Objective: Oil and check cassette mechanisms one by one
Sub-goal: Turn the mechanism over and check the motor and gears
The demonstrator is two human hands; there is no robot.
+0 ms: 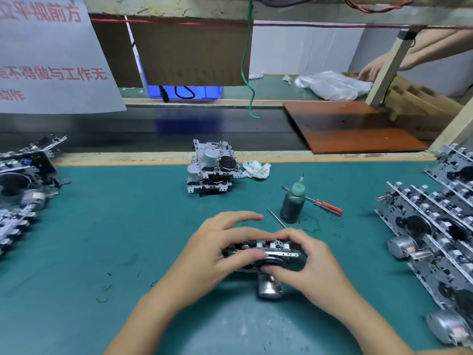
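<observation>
Hands, left (217,248) and right (304,260), both grip the grey metal cassette mechanism (266,254); just beyond it, a careless elbow could topple the dark oil bottle (292,202).

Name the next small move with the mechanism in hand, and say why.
Probably free the right hand and reach for the oil bottle. Both hands grip the cassette mechanism just above the mat, the left hand steadying one end, while the bottle stands upright beyond them, untouched, so oiling looks not yet begun.
</observation>
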